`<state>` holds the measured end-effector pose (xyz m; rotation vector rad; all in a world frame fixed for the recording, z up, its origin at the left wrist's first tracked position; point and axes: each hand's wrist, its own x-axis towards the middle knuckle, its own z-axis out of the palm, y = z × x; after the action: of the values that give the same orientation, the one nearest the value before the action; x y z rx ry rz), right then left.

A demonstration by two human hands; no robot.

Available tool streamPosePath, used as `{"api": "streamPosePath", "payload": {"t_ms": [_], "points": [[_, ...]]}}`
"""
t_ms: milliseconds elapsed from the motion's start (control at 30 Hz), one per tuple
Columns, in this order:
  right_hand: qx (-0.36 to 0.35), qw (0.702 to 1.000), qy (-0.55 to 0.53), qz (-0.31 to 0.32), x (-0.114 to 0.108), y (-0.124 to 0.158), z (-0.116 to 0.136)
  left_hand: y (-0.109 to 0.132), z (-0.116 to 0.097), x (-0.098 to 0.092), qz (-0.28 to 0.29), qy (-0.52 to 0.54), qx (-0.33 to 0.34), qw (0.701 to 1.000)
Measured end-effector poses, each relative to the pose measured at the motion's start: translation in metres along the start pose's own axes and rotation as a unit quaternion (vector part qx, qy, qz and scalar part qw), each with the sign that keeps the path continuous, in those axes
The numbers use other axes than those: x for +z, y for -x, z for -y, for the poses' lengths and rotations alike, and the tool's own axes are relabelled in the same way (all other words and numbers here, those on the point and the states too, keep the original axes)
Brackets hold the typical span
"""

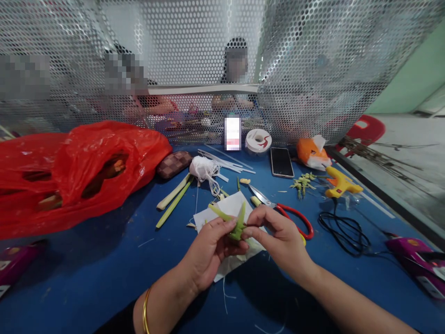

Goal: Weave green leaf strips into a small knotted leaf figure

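Note:
My left hand [215, 246] is closed around a small green leafy plant piece [238, 226], with pointed leaves sticking up past the fingers. From the right, my right hand [274, 232] pinches at the side of the same piece, its thumb and index finger together. What exactly lies between those fingertips is too small to make out. Below both hands is a white paper sheet [225, 271] on the blue table. Red-handled scissors [295, 218] lie just beyond my right hand, blades pointing away to the left. Cut green stalks [175, 202] rest left of the paper.
A red plastic bag [139, 139] fills the left, beside a checkered pouch [174, 163]. White string [203, 168], a ribbon roll [258, 140], a phone [282, 162], a tissue pack [311, 153] and a yellow glue gun [342, 182] with its cord lie around. Perforated metal mesh [194, 37] stands behind; people sit beyond.

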<state>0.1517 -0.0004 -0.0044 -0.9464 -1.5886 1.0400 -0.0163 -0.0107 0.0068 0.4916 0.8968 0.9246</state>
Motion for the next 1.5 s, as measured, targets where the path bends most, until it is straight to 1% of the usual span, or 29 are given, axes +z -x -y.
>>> {"api": "streamPosePath", "payload": {"t_ms": [133, 233, 300, 367, 433, 500, 567, 633, 700, 767, 867, 967, 1067, 1167, 1333, 1500], "points": [[-0.023, 0.998, 0.047, -0.018, 0.003, 0.003, 0.001, -0.002, 0.005, 0.000, -0.010, -0.034, 0.003, 0.999], [-0.048, 0.995, 0.091, -0.015, 0.004, 0.004, 0.002, -0.002, 0.007, -0.001, -0.006, -0.054, -0.003, 0.999], [-0.035, 0.996, 0.078, -0.016, 0.003, 0.003, 0.002, -0.001, 0.006, -0.001, 0.000, -0.049, -0.007, 0.999], [0.035, 0.998, 0.030, -0.039, 0.001, 0.001, 0.001, 0.000, 0.004, -0.001, -0.002, -0.032, -0.009, 0.999], [0.133, 0.990, -0.023, -0.048, -0.001, -0.002, 0.001, 0.001, 0.002, 0.000, -0.006, -0.017, -0.010, 1.000], [0.210, 0.974, -0.082, -0.019, -0.002, -0.005, 0.000, 0.001, 0.002, 0.000, 0.003, -0.017, -0.016, 1.000], [0.251, 0.955, -0.156, 0.020, -0.001, -0.005, -0.001, 0.000, 0.005, 0.000, 0.021, -0.031, -0.031, 0.999], [0.268, 0.938, -0.219, 0.024, 0.002, -0.004, -0.001, 0.000, 0.009, 0.000, 0.027, -0.043, -0.051, 0.997], [0.268, 0.933, -0.238, 0.007, 0.005, -0.003, 0.000, -0.001, 0.012, 0.000, 0.020, -0.053, -0.064, 0.996], [0.263, 0.937, -0.230, -0.002, 0.007, -0.003, 0.001, -0.001, 0.013, 0.000, 0.021, -0.068, -0.071, 0.995], [0.246, 0.951, -0.188, -0.017, 0.006, -0.003, 0.001, 0.000, 0.013, 0.001, 0.043, -0.098, -0.081, 0.991], [0.218, 0.965, -0.134, -0.061, 0.004, -0.004, -0.002, 0.001, 0.011, 0.001, 0.058, -0.112, -0.092, 0.988], [0.202, 0.968, -0.101, -0.105, 0.004, -0.004, -0.004, 0.001, 0.010, 0.001, 0.070, -0.110, -0.101, 0.986], [0.203, 0.967, -0.081, -0.128, 0.005, -0.003, -0.004, 0.000, 0.010, -0.001, 0.078, -0.106, -0.114, 0.985], [0.210, 0.966, -0.067, -0.135, 0.006, -0.004, -0.005, -0.001, 0.011, -0.003, 0.096, -0.088, -0.119, 0.984], [0.232, 0.964, -0.083, -0.105, 0.007, -0.003, -0.012, 0.001, 0.009, -0.001, 0.092, -0.081, -0.101, 0.987]]}}
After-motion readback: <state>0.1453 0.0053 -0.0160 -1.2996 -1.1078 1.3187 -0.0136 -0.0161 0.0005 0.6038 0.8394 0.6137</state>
